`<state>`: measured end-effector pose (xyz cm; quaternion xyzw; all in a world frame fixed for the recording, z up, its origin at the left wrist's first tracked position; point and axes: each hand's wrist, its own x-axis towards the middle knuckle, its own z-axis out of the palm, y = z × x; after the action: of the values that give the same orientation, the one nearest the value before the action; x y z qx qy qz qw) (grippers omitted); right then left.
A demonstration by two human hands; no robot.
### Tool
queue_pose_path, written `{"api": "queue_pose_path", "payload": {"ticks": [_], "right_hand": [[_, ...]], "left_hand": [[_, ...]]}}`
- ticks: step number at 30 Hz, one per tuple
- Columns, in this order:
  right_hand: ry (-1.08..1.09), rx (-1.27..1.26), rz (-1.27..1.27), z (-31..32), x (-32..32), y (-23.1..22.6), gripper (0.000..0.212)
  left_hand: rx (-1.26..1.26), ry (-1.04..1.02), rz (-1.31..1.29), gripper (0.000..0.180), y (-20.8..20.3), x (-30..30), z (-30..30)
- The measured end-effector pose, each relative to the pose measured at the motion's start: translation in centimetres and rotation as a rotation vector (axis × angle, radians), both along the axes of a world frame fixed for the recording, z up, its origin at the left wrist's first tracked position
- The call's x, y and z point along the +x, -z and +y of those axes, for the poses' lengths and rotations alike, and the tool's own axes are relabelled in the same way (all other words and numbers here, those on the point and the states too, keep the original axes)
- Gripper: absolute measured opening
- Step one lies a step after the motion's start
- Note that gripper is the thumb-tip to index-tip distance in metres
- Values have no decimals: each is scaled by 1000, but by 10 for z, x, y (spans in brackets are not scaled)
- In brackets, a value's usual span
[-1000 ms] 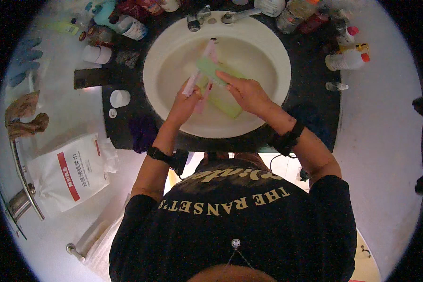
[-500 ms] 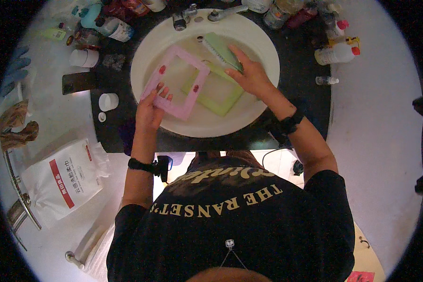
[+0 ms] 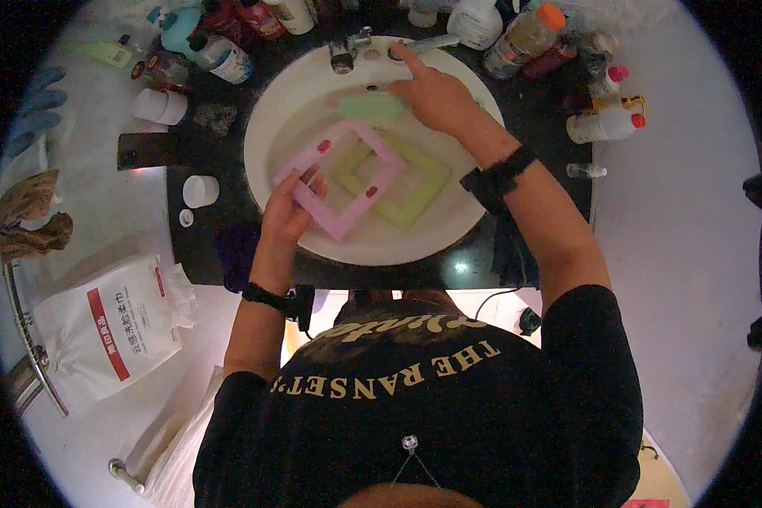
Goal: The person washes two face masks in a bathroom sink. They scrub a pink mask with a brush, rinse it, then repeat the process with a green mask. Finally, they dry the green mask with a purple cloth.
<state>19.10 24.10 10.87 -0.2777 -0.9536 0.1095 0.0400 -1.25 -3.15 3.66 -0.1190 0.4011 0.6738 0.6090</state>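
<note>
A white oval sink [image 3: 296,118] is set in a dark counter. My left hand [image 3: 289,203] grips the near corner of a pink square frame [image 3: 372,161] held flat over the basin. A light green square frame [image 3: 415,190] lies in the basin under and to the right of it. A pale green bar-shaped piece [image 3: 370,106] rests at the back of the basin. My right hand [image 3: 432,89] reaches to the faucet [image 3: 419,44], fingers touching its handle; whether it grips it is unclear.
Many bottles and jars [image 3: 525,34] crowd the counter's back and right side. A white lidded jar [image 3: 200,190] and a dark phone [image 3: 148,151] lie left of the sink. A white refill bag [image 3: 110,326], brown cloth [image 3: 30,216] and a towel bar [image 3: 25,339] sit lower left.
My right hand has left the green frame and moved up to the faucet. The pink frame in my left hand has shifted right over the green frame, which now lies flat in the basin.
</note>
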Motion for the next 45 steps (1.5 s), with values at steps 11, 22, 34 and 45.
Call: {"api": "queue_pose_path", "payload": {"ticks": [11, 22, 34, 45], "right_hand": [[-170, 125, -79, 42, -45, -10, 44], [-209, 71, -18, 51, -42, 5, 40], [-21, -42, 75, -8, -12, 12, 49], [214, -502, 31, -83, 23, 47, 68]], "left_hand": [[-1, 37, -28, 33, 8, -5, 19], [-60, 62, -21, 30, 21, -2, 43], [23, 187, -31, 33, 20, 8, 66], [48, 300, 159, 43, 21, 19, 80]]}}
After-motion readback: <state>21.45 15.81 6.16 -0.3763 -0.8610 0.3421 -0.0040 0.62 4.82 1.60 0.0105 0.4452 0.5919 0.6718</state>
